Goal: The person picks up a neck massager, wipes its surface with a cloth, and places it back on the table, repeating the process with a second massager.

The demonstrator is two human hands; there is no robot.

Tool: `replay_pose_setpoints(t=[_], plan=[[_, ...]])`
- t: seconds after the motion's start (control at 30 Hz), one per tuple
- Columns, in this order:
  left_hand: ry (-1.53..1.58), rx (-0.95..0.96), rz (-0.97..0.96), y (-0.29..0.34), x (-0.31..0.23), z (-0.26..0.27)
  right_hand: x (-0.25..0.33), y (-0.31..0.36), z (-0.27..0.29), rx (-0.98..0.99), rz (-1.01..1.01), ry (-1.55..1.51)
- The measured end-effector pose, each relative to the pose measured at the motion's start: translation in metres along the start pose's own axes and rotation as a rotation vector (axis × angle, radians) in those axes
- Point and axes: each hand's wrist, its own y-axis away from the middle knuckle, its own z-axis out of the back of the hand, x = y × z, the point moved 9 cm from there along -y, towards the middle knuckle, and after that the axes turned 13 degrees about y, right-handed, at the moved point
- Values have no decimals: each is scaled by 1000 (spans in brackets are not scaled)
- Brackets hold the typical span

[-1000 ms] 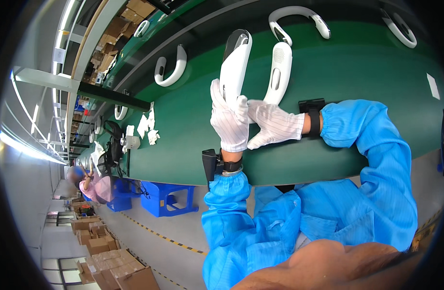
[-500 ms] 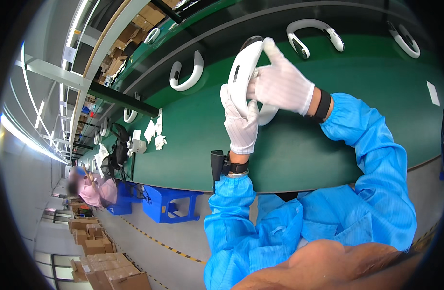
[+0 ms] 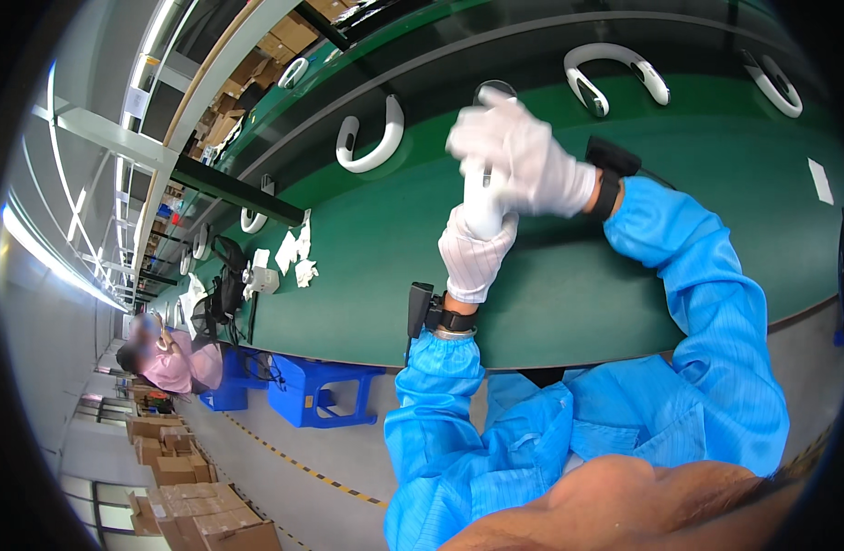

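Observation:
Above the green table, a white U-shaped neckband device is held upright between my hands. My left hand, in a white striped glove, is closed around its lower end. My right hand, gloved alike and blurred by motion, is wrapped over its upper part. It hides most of the device; a dark rounded tip shows above the fingers.
Similar white U-shaped devices stand along the back, one at left and one at right. White scraps and a black bag lie left. Blue stools stand by the table edge. A person in pink sits farther left.
My right hand has swung from the device's right side over its front and now covers its upper part. The device and my left hand have shifted slightly to the right.

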Motion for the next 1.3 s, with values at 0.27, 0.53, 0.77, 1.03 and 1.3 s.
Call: replay_pose_setpoints(t=[0.27, 0.53, 0.77, 1.03, 1.3], plan=[[-57, -38, -53, 2, 2, 6, -8, 3, -29, 227, 91, 282], [-31, 75, -76, -5, -14, -5, -12, 20, -13, -75, 114, -38], [741, 293, 361, -15, -6, -24, -41, 16, -15, -121, 147, 178], [653, 235, 110, -47, -47, -18, -11, 2, -1, -50, 106, -202], [1995, 82, 560, -64, -1, -28, 36, 16, -14, 27, 401, 143]])
